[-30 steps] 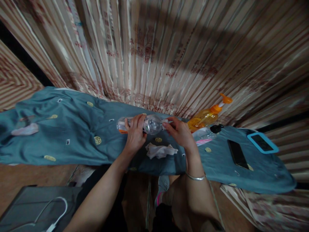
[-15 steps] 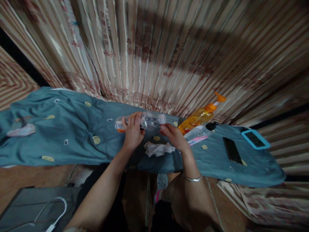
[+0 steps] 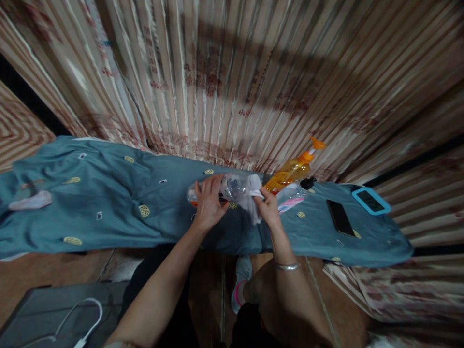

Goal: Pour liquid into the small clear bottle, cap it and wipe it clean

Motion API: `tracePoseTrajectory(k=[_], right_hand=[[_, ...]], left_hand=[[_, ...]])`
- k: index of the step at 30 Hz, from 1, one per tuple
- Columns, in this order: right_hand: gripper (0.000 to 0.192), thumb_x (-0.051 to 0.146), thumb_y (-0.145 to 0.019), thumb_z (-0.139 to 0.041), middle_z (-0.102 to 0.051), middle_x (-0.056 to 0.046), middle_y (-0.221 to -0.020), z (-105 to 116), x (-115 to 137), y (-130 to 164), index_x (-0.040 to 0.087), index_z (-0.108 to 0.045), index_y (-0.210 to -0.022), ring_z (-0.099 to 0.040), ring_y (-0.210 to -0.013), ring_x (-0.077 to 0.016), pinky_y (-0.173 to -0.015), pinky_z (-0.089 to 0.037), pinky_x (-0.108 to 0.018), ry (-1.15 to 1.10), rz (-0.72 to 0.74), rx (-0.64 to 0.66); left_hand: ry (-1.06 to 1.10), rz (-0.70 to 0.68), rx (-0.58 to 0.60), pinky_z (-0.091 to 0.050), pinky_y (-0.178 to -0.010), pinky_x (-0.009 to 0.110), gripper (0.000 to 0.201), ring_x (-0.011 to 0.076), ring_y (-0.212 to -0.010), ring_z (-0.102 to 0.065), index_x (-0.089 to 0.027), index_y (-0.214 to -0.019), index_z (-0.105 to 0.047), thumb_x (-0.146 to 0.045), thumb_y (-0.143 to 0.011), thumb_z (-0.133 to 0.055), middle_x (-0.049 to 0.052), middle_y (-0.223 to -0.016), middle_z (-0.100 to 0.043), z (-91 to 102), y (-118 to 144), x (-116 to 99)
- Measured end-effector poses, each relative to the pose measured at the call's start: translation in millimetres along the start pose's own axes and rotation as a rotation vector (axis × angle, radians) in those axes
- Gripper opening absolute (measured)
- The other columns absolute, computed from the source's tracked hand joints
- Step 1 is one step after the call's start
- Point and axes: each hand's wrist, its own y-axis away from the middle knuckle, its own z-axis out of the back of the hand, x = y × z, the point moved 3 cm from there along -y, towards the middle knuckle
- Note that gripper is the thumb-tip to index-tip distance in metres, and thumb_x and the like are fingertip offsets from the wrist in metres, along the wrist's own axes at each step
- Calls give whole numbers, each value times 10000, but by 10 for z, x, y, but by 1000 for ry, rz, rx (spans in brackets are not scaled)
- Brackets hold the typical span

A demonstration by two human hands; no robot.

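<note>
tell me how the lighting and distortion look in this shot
Head view: dim, warm light; broad soft shadows cross the striped beige curtain; wide-angle lens bows the teal patterned cloth and fans the curtain stripes; edges smear, while the clear plastic bottle stays fairly sharp.

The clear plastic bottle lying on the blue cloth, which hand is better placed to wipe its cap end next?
Right hand, probably. It holds the white tissue at the clear plastic bottle's cap end, while the left hand grips the bottle's middle, steadying it.
</note>
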Motion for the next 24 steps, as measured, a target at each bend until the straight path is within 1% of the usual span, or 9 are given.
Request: tracePoseTrajectory(k=[1,3,6,9,12,15,17,20,24], right_hand=[[502,398,-847,-535,-767,-126,-1256,41,30,-39,173,-720,-1256,-717,-1162,-265,-1059,-547,-462,-90,-12,-83],[598,440,-844,-469,-733,-141,-1323,61,141,-89,161,-667,-1334,-702,-1205,-256,-1068,-548,-446,-265,-20,-134],[661,451,-860,-369,-734,-152,-1297,-5,397,-92,144,-622,-1388,-703,-1219,-239,-1081,-549,-410,-451,7,-53],[673,456,-922,-276,-734,-141,-1279,-101,626,20,158,-569,-1449,-685,-1266,-214,-1130,-520,-389,-486,42,-10],[666,460,-1012,-217,-636,-138,-1464,-237,742,247,193,-364,-1605,-584,-1416,-212,-1174,-493,-436,-324,102,-34],[681,458,-1058,-253,-364,-171,-1697,-404,779,483,177,-171,-1673,-319,-1610,-235,-1275,-374,-509,3,272,-112],[684,408,-1067,-292,-214,-195,-1753,-513,767,568,159,-127,-1683,-186,-1654,-262,-1313,-293,-562,181,394,-125],[672,278,-1055,-330,-244,-208,-1741,-600,706,563,165,-137,-1689,-186,-1653,-302,-1317,-263,-627,338,498,-106],[652,162,-1030,-301,-394,-175,-1684,-592,654,493,173,-225,-1678,-248,-1637,-267,-1332,-259,-597,496,587,-92]], left_hand=[[-1,-23,14,-238,-1264,660,784,381,-1396,-546,-195,-1485,-455,-251,-766,-763,172,-1475,-611,-29,17,-38],[1,-48,34,-236,-1262,667,790,385,-1393,-545,-188,-1487,-456,-250,-764,-769,175,-1472,-612,-71,34,-90],[13,-39,16,-272,-1251,647,804,386,-1386,-546,-175,-1484,-458,-250,-747,-773,182,-1465,-616,-82,15,-91],[40,-6,-34,-346,-1221,599,804,377,-1358,-563,-189,-1483,-457,-249,-740,-759,167,-1454,-623,-48,-37,-31],[81,31,-85,-425,-1163,549,822,373,-1330,-577,-199,-1487,-447,-247,-727,-756,157,-1439,-628,-12,-89,34],[112,45,-133,-465,-1118,518,790,365,-1282,-596,-181,-1487,-444,-275,-758,-733,166,-1415,-632,-2,-116,63],[129,47,-155,-477,-1101,508,719,351,-1242,-609,-171,-1476,-454,-276,-801,-678,167,-1395,-639,-5,-121,64],[139,55,-158,-479,-1104,498,690,344,-1241,-605,-151,-1465,-470,-241,-802,-641,174,-1381,-645,13,-115,46],[75,29,-71,-421,-1169,548,709,361,-1318,-574,-148,-1465,-501,-219,-779,-667,185,-1415,-631,86,-86,-13]])
